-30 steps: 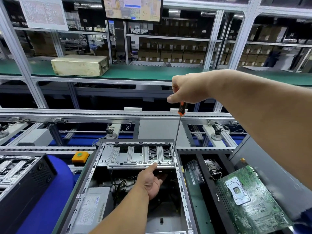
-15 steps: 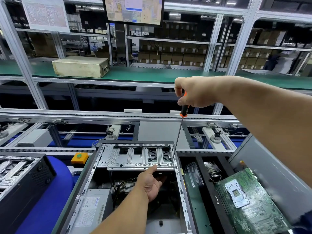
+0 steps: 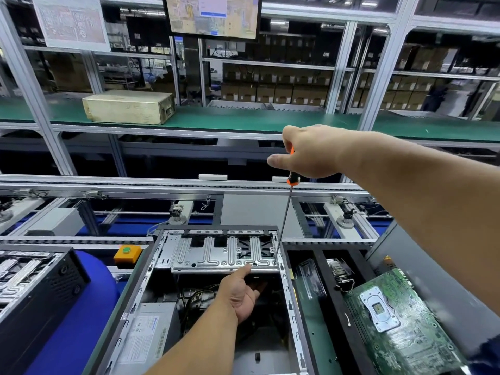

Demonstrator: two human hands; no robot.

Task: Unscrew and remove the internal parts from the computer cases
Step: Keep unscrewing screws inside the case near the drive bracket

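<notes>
Unscrewing is under way: right hand [image 3: 311, 152] clamps the screwdriver [image 3: 282, 220], tip at the drive cage's [image 3: 216, 255] right corner inside the open case [image 3: 290, 301]; left hand [image 3: 240, 293], fingers loose, steadies the cage's near edge; next, keep turning squarely

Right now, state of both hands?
Left hand: open, thumb touching the front edge of the silver metal drive cage, holding nothing.
Right hand: gripping the orange-and-black long-shaft screwdriver, tip down at the cage's right corner.
</notes>
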